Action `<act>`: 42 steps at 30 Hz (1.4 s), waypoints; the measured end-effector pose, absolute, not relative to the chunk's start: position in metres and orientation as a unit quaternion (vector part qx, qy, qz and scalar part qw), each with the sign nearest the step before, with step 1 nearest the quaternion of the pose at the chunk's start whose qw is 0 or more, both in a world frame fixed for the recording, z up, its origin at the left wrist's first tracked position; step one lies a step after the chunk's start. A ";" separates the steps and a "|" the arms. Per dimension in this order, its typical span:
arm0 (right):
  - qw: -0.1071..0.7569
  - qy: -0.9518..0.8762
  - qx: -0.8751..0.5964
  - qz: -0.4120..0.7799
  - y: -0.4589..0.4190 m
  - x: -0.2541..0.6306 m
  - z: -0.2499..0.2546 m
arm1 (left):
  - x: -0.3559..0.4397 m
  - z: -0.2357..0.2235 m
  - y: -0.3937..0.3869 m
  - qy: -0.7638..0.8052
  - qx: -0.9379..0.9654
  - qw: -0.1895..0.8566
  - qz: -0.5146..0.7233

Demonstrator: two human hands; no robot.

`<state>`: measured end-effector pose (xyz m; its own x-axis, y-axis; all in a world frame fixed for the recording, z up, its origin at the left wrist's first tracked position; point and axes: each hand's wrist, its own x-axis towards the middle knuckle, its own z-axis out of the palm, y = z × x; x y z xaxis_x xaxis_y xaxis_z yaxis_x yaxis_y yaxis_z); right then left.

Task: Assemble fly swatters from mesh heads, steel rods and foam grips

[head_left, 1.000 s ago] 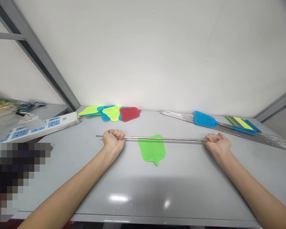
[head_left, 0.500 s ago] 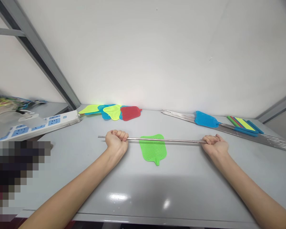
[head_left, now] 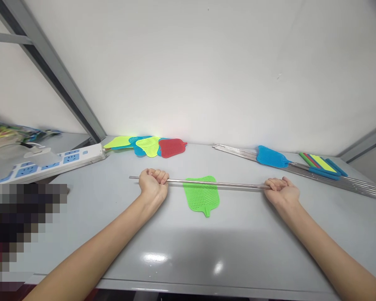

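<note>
A thin metal rod (head_left: 219, 184) stretches nearly level across the middle of the view, held at both sides. My left hand (head_left: 153, 181) is closed around it, and the rod's left end sticks out past the fist. Around its right part my right hand (head_left: 282, 189) is closed too; that end is hidden in the hand. Between the hands, a green fly swatter head (head_left: 201, 199) lies flat on the grey table (head_left: 188, 255), its short socket pointing toward me. The rod passes over the swatter head's upper part.
Yellow and blue swatter heads and a red swatter head (head_left: 172, 148) lie at the back left. Metal rods (head_left: 235, 150), a blue fly swatter (head_left: 272, 157) and coloured tubes (head_left: 324, 164) lie at the back right. A white power strip (head_left: 92, 154) is on the left.
Hardly anything differs. The rod's left end has tipped up very slightly, while both hands keep their hold.
</note>
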<state>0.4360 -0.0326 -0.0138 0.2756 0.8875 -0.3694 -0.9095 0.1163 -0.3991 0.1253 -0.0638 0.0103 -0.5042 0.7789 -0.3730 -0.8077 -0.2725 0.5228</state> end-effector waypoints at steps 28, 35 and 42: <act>0.735 0.047 -0.273 0.619 -0.021 0.455 -0.010 | 0.086 0.039 -0.058 0.248 0.000 0.595 0.765; 0.748 0.081 -0.265 0.603 -0.020 0.459 -0.008 | 0.087 0.032 -0.059 0.192 -0.004 0.563 0.804; 0.748 0.066 -0.274 0.601 -0.021 0.458 -0.012 | 0.097 0.035 -0.063 0.160 0.021 0.558 0.814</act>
